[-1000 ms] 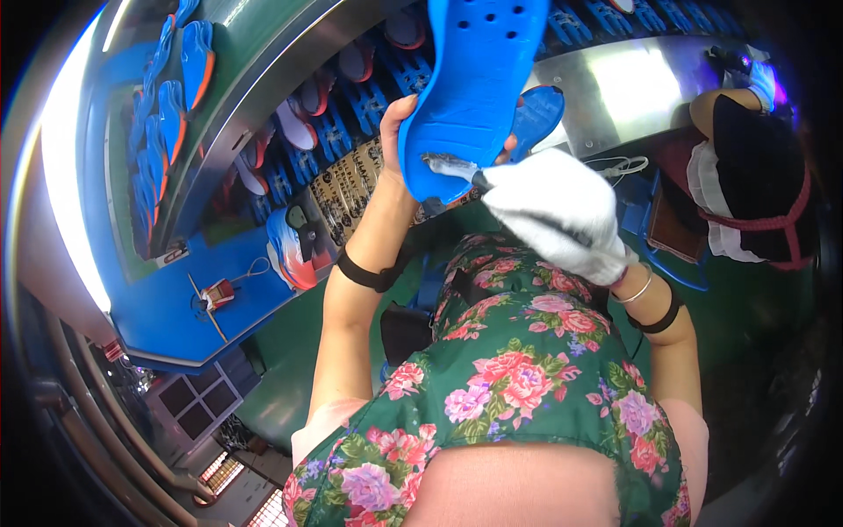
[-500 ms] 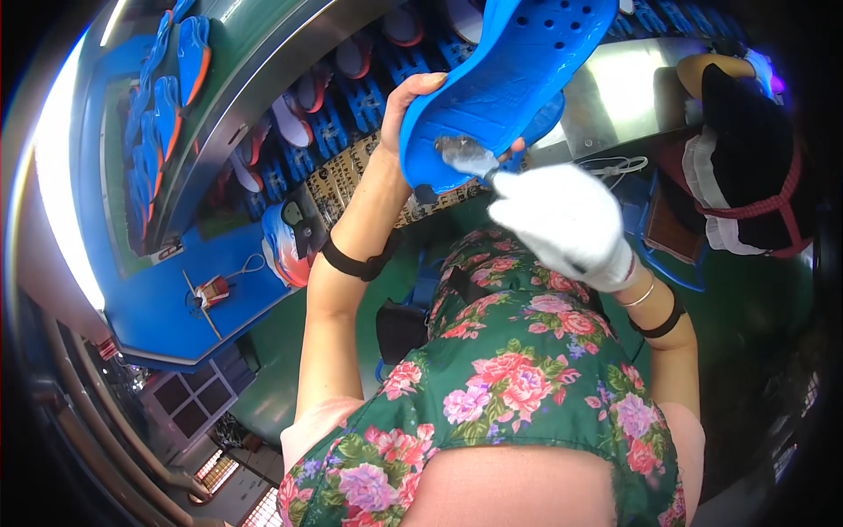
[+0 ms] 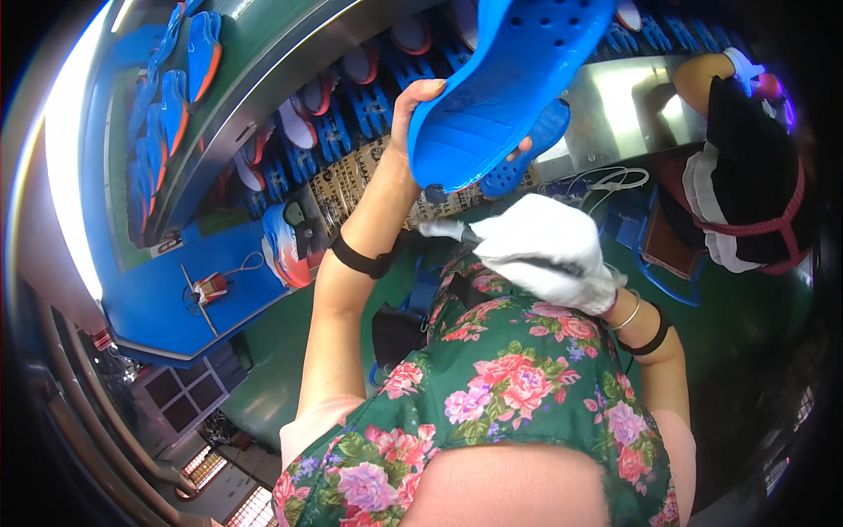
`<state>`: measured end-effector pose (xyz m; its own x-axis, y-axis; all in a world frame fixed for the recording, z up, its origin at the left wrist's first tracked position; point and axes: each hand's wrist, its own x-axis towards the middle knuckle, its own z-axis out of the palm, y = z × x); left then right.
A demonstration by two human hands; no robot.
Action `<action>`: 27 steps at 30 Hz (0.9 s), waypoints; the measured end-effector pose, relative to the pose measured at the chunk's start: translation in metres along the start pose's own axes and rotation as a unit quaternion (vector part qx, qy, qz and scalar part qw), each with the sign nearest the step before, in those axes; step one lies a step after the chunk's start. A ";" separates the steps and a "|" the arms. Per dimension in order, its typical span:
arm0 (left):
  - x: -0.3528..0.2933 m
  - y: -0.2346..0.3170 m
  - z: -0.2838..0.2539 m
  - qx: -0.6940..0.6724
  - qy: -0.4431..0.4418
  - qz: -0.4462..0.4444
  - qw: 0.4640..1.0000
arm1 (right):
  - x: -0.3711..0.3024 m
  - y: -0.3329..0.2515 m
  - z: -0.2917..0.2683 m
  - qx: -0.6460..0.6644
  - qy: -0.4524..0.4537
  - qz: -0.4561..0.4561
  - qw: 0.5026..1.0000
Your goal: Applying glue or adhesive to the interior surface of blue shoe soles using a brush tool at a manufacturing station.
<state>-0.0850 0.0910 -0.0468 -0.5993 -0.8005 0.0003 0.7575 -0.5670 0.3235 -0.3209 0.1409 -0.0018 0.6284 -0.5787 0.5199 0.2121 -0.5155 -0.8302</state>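
My bare left hand point(image 3: 413, 110) is wrapped round the side of a blue clog point(image 3: 483, 119), its thumb over the near edge. Fingertips show at the clog's far side. The clog is tilted with its hollow inside facing me, and its holed toe end runs off the top of the picture. In a white glove, my right hand point(image 3: 544, 255) grips a small brush point(image 3: 445, 230) by its dark handle. The pale bristles are just below the clog's heel, apart from it. Behind the clog, a second blue holed piece point(image 3: 527, 158) is partly hidden.
A conveyor with a metal edge point(image 3: 606, 114) carries several shoe parts. Brown printed tape point(image 3: 351, 184) covers its near side. On the left are a blue shelf point(image 3: 149, 307) and a red-and-blue shoe point(image 3: 283, 246). At right, another person point(image 3: 738, 167) sits by the conveyor.
My right hand has drawn the brush out of the clog, down and to the left. The clog has shifted slightly right in my left hand, and more of the blue piece behind it shows.
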 end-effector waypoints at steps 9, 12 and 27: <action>0.003 -0.017 -0.008 -0.114 0.011 0.053 0.992 | 0.005 0.007 -0.018 0.127 0.058 0.190 0.972; -0.007 -0.034 0.003 -0.105 0.128 0.067 0.984 | 0.023 0.014 -0.046 -0.044 0.108 0.121 0.986; -0.049 -0.056 -0.018 -0.212 0.076 0.102 0.969 | 0.018 0.004 -0.020 0.038 -0.017 0.068 0.997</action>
<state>-0.0932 0.1587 -0.0820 -0.4054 -0.9053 -0.1269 0.9137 -0.3971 -0.0858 -0.3243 0.1158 0.0084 0.6800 -0.6176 0.3952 0.1783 -0.3835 -0.9062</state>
